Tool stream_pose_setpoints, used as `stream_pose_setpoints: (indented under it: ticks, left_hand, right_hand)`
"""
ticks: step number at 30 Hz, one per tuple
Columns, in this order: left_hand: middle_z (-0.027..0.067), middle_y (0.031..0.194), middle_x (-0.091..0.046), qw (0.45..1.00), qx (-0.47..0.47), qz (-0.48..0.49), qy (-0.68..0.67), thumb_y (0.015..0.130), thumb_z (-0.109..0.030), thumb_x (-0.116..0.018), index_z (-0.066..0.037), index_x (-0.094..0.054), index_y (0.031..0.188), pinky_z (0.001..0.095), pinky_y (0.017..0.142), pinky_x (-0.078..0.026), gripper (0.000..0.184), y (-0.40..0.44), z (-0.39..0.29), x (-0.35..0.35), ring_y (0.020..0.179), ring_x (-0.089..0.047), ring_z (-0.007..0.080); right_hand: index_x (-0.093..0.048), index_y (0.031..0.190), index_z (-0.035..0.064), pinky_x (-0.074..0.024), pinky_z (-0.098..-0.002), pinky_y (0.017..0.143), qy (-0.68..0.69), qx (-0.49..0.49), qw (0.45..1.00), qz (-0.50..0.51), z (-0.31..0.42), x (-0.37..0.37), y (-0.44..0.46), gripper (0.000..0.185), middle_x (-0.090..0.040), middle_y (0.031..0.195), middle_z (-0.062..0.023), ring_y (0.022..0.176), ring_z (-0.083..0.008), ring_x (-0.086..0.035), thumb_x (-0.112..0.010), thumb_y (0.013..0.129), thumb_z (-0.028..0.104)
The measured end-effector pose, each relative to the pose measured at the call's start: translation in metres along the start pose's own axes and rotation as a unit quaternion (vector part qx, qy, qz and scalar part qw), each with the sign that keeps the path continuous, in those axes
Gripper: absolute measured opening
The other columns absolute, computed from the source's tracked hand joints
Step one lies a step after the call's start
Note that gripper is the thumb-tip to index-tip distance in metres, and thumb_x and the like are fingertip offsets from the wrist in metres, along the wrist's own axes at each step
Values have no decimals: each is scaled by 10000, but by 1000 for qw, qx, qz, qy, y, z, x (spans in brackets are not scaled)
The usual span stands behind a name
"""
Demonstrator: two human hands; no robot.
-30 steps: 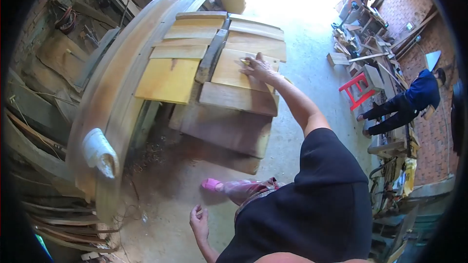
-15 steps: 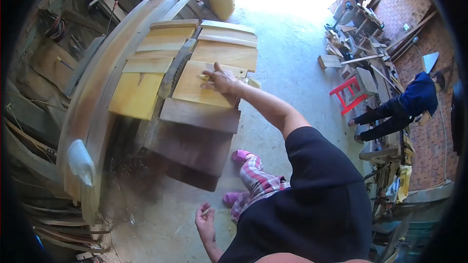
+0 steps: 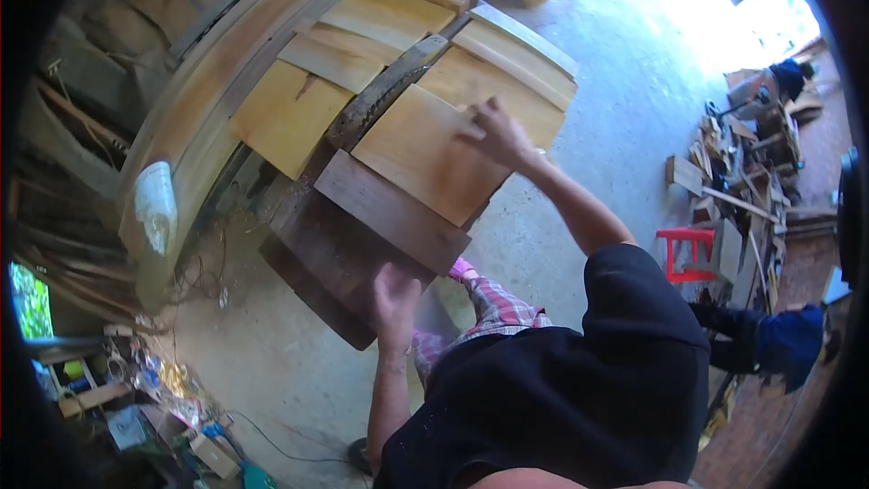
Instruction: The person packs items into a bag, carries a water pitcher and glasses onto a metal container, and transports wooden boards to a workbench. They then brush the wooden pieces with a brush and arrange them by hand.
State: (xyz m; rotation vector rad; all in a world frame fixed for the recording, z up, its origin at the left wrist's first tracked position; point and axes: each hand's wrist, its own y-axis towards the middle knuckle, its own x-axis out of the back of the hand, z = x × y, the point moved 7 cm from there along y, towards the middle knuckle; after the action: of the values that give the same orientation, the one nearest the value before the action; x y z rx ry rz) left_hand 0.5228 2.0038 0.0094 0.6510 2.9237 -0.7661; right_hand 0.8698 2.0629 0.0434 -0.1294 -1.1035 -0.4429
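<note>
My right hand (image 3: 500, 134), blurred, is over the upper right part of a light wooden board (image 3: 425, 140), its fingers bent around something small and pale that I cannot make out. Near the lower edge of the wide dark board (image 3: 330, 240) is my left hand (image 3: 396, 303), too smeared to show its fingers clearly. A brown plank (image 3: 389, 208) lies between the light and dark boards. Left of the dark rough strip (image 3: 385, 95) lies a yellow board (image 3: 294, 118), with more pale boards beyond.
Long curved planks (image 3: 217, 72) run along the left, bearing a whitish object (image 3: 156, 204). A red stool (image 3: 683, 254) and a wood scrap pile (image 3: 747, 163) stand right. Two people, one in a blue top (image 3: 787, 344), are there. Clutter (image 3: 136, 389) fills the lower left.
The view has turned, so the boards appear rotated. My left hand has risen from beside my body to the dark board. My right hand remains over the light boards, now near that board's upper right.
</note>
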Motion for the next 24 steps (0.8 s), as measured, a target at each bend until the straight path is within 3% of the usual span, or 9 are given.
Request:
stream_pose_setpoints:
  ticks: [2, 4, 9, 14, 17, 20, 21, 22, 24]
  left_hand:
    - [125, 1187, -452, 998, 1, -28, 58, 855, -185, -635, -73, -286, 1360, 255, 700, -489, 623, 9, 14, -3, 878, -570, 160]
    - [120, 1176, -455, 998, 29, -51, 36, 852, -189, -639, -84, -264, 1367, 250, 667, -493, 646, 9, 10, -16, 854, -575, 163]
    - [127, 1168, -447, 992, 53, -103, 44, 830, -202, -664, -88, -209, 1382, 246, 614, -493, 725, 15, 7, -41, 810, -570, 163]
    - [133, 1181, -386, 987, 65, -141, 44, 767, -242, -720, -21, -206, 1371, 318, 806, -470, 824, 18, 3, -44, 1041, -456, 206]
    - [196, 1228, -375, 967, 17, -176, 185, 736, -328, -735, 38, -216, 1358, 376, 998, -320, 889, 20, -3, -46, 1149, -387, 265]
    - [234, 1282, -358, 942, 15, -227, 247, 730, -329, -738, 46, -211, 1360, 365, 977, -339, 902, 25, 12, -39, 1185, -382, 262]
    - [215, 1242, -447, 946, 16, -260, 196, 768, -286, -712, 47, -325, 1303, 342, 940, -372, 740, 27, 17, -36, 1143, -448, 223]
    - [215, 1242, -447, 945, 17, -266, 189, 768, -286, -712, 47, -325, 1303, 342, 940, -372, 740, 26, 17, -34, 1143, -448, 223]
    - [146, 1119, -552, 992, 47, -118, -21, 812, -226, -674, 28, -443, 1205, 313, 898, -407, 522, 32, 0, -56, 1026, -531, 180]
  right_hand:
    - [-492, 1164, 63, -502, -425, 761, -27, 10, 997, -78, -32, 42, 21, 595, -488, 1052, -183, 898, -331, -598, -694, 743, 432]
    - [-524, 1149, 16, -492, -433, 796, -110, -139, 984, -10, -107, 55, 50, 614, -487, 1081, -214, 922, -362, -581, -671, 753, 461]
    - [-556, 1100, -19, -451, -448, 856, -170, -185, 968, -23, -205, 112, 97, 767, -515, 1089, -279, 997, -406, -537, -646, 689, 622]
    - [-541, 1114, -28, -483, -426, 772, -106, -217, 963, 117, -290, 89, 134, 928, -580, 1017, -244, 900, -331, -596, -640, 595, 734]
    - [-577, 988, -41, -479, -350, 612, -15, -173, 974, 145, -303, 76, 140, 836, -617, 773, -110, 701, -209, -607, -682, 595, 690]
    - [-613, 877, -24, -476, -351, 600, 34, -167, 961, 218, -266, 87, 135, 732, -613, 712, -102, 671, -215, -609, -697, 607, 651]
    - [-629, 799, -26, -475, -357, 596, -15, -126, 987, 102, -269, 92, 138, 683, -618, 680, -111, 641, -220, -609, -691, 617, 630]
    - [-629, 799, -26, -475, -357, 596, -18, -118, 987, 105, -276, 86, 139, 683, -618, 680, -111, 641, -220, -609, -691, 617, 630]
    - [-636, 794, -40, -474, -357, 592, -58, -75, 993, 75, -276, 92, 144, 684, -631, 686, -133, 632, -228, -612, -686, 617, 619]
